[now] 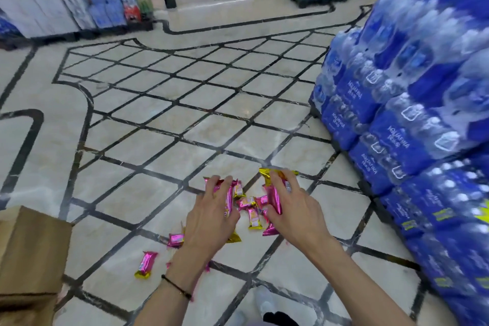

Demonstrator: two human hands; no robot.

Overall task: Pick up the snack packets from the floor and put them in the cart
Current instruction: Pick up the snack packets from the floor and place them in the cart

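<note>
- Both hands are clamped on goods. The left hand [211,217] curls its fingers over a bunch of pink foil snack packets [228,198], and the right hand [296,209] pinches a long pink-and-gold foil packet [275,200] between thumb and fingers. Gathering several per hand likely saves trips to the cart.
- The tall stack of blue shrink-wrapped water-bottle packs [397,127] fills the right side, and both hands hover low just left of its foot.
- The cream tiled floor with dark grid lines [185,119] spreads leftward from that stack.
- A brown cardboard box [29,254] sits well apart from the stack, at the far left edge. I cannot tell what it is for.
- No cart is in view, so the drop-off lies somewhere outside the picture.
- A small heap of loose pink packets [251,208] lies on the floor between the hands, near the stack's foot. It looks like the next handful.
- Two stray pink packets lie farther left of the stack, toward the box: one [176,239] just beside the left wrist, another [146,263] beyond it.
- The packets are glossy, crinkled pillow wrappers, pink with gold crimped ends. They look light and probably slippery, which would explain the closed grip.
</note>
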